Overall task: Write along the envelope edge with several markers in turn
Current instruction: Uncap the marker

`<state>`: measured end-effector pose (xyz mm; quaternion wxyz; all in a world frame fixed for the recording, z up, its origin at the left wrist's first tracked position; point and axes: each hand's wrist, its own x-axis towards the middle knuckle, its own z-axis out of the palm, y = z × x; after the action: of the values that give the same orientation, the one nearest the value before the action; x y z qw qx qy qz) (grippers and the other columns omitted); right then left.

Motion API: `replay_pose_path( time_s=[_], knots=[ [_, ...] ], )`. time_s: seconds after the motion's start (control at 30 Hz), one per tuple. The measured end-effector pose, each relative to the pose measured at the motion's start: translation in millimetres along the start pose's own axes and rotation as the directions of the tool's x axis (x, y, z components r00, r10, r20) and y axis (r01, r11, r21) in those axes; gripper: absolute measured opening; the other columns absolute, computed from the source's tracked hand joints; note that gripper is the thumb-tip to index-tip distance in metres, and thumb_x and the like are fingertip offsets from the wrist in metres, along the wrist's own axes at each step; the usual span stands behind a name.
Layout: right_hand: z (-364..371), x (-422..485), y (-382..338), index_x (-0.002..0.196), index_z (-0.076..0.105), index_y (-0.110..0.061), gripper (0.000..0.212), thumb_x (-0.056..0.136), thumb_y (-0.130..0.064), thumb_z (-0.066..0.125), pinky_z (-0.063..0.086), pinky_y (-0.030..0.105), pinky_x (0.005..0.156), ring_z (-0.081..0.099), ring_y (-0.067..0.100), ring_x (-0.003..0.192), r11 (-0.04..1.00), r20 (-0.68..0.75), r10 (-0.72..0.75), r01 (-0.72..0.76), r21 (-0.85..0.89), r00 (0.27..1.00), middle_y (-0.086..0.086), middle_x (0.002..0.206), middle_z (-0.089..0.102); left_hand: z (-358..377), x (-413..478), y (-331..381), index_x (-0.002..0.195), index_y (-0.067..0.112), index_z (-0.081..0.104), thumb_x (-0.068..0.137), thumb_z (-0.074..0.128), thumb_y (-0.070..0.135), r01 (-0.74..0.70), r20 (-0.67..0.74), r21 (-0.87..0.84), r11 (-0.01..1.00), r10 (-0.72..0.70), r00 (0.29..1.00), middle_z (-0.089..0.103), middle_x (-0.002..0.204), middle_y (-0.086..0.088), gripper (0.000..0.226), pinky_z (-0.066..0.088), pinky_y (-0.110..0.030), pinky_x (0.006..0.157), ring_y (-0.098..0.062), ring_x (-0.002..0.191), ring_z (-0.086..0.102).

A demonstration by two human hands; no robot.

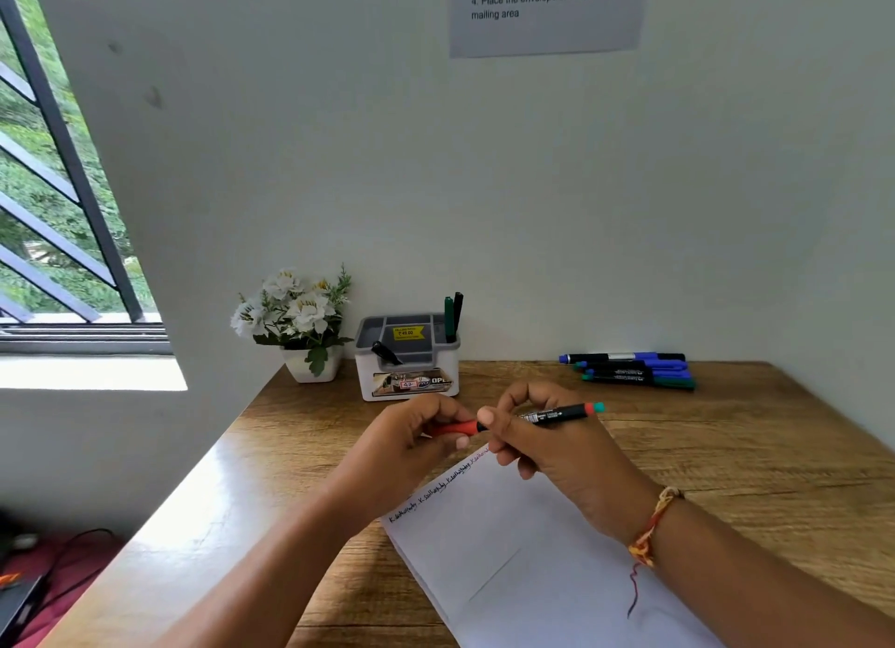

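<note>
Left hand (416, 434) fingers are being curled round the red cap (455, 427) of a marker (557, 414), while its black barrel is being pinched by the right hand (547, 449); the marker is being held level just above the table (750, 453). Beneath the hands the envelope (523, 560) is lying slantwise, handwriting (436, 490) running along its upper left edge. Other markers (629, 370) are lying together at the far right, well apart from it.

Both your forearms are bare; your right wrist carries a braided orange-yellow thread band (654, 526), dark red tail dangling.
</note>
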<state>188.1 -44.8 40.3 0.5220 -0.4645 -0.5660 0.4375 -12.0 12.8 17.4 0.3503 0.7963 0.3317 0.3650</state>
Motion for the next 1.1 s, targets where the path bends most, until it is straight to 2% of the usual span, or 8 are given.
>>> replay_pose_path(
  time_s=[0.17, 0.37, 0.47, 0.6, 0.83, 0.9, 1.0, 1.1],
  knots=[
    [1.3, 0.0, 1.6, 0.099, 0.081, -0.016, 0.044, 0.085, -0.055, 0.065, 0.061, 0.027, 0.063, 0.078, 0.03, 0.091, 0.97, 0.064, 0.102, -0.114, 0.213, 0.993, 0.019, 0.096, 0.08, -2.3, -0.1, 0.3, 0.104, 0.039, 0.071, 0.091, 0.072, 0.019, 0.011, -0.029, -0.035, 0.999, -0.012, 0.999, 0.074, 0.099, 0.008, 0.024, 0.057, -0.028, 0.083, -0.011, 0.094, 0.069],
    [7.3, 2.5, 3.9, 0.095, 0.082, -0.015, 0.048, 0.093, -0.052, 0.051, 0.049, 0.024, 0.047, 0.068, 0.018, 0.058, 0.979, 0.0, 0.099, -0.097, 0.177, 0.995, 0.015, 0.071, 0.074, 1.8, -1.4, 3.9, 0.095, 0.032, 0.078, 0.088, 0.074, 0.008, 0.042, -0.037, -0.169, 0.985, -0.049, 0.998, 0.076, 0.093, 0.004, 0.026, 0.057, -0.024, 0.079, -0.008, 0.087, 0.07],
    [9.2, 3.8, 7.8, 0.09, 0.08, -0.016, 0.048, 0.106, -0.038, 0.041, 0.045, 0.024, 0.045, 0.062, 0.018, 0.049, 0.983, 0.013, 0.061, -0.062, 0.174, 0.998, 0.016, 0.063, 0.07, 4.8, -1.9, 7.0, 0.09, 0.028, 0.08, 0.087, 0.073, 0.002, 0.071, -0.036, -0.244, 0.967, -0.082, 0.996, 0.076, 0.088, -0.001, 0.027, 0.056, -0.024, 0.077, -0.01, 0.081, 0.069],
    [10.8, 5.0, 11.5, 0.081, 0.076, -0.025, 0.051, 0.109, -0.036, 0.034, 0.042, 0.026, 0.046, 0.057, 0.019, 0.045, 0.982, 0.045, 0.018, -0.026, 0.187, 0.999, 0.016, 0.057, 0.067, 5.7, -1.6, 11.1, 0.091, 0.016, 0.079, 0.087, 0.072, 0.0, 0.089, -0.015, -0.329, 0.94, -0.099, 0.995, 0.074, 0.081, -0.004, 0.018, 0.056, -0.021, 0.071, -0.011, 0.074, 0.066],
    [5.5, 3.8, 10.8, 0.101, 0.068, -0.022, 0.023, 0.097, -0.038, 0.051, 0.046, 0.028, 0.057, 0.061, 0.017, 0.066, 0.998, 0.253, -0.003, -0.012, 0.058, 0.967, 0.011, 0.077, 0.071, -0.9, -2.8, 10.5, 0.101, 0.001, 0.074, 0.086, 0.071, -0.004, 0.103, -0.024, -0.367, 0.925, -0.12, 0.992, 0.076, 0.092, -0.009, 0.016, 0.056, -0.021, 0.077, -0.016, 0.087, 0.072],
    [1.3, 4.0, 8.3, 0.111, 0.069, -0.019, 0.034, 0.092, -0.046, 0.058, 0.047, 0.03, 0.064, 0.062, 0.018, 0.077, 0.995, 0.323, -0.003, -0.03, 0.098, 0.947, 0.013, 0.09, 0.071, -3.6, -2.5, 10.3, 0.101, 0.0, 0.073, 0.085, 0.072, -0.005, 0.086, -0.043, -0.359, 0.929, -0.109, 0.993, 0.076, 0.091, -0.007, 0.017, 0.055, -0.02, 0.08, -0.015, 0.089, 0.073],
    [-7.6, 6.5, -0.7, 0.128, 0.069, -0.015, 0.079, 0.078, -0.076, 0.062, 0.049, 0.033, 0.072, 0.064, 0.02, 0.09, 0.959, 0.442, 0.069, -0.181, 0.217, 0.895, 0.017, 0.113, 0.07, -6.7, -1.9, 8.8, 0.099, 0.002, 0.074, 0.083, 0.072, -0.008, 0.056, -0.091, -0.35, 0.935, -0.093, 0.992, 0.075, 0.092, -0.007, 0.019, 0.055, -0.021, 0.083, -0.017, 0.092, 0.072],
    [-20.4, 9.3, -10.8, 0.136, 0.065, -0.015, 0.1, 0.079, -0.09, 0.032, 0.052, 0.035, 0.08, 0.065, 0.02, 0.101, 0.92, 0.554, 0.167, -0.331, 0.21, 0.815, 0.019, 0.135, 0.065, -9.6, -2.1, 6.3, 0.098, 0.004, 0.074, 0.082, 0.072, -0.008, 0.012, -0.122, -0.316, 0.949, -0.053, 0.991, 0.074, 0.092, -0.002, 0.02, 0.055, -0.021, 0.083, -0.015, 0.092, 0.071]
  ],
)
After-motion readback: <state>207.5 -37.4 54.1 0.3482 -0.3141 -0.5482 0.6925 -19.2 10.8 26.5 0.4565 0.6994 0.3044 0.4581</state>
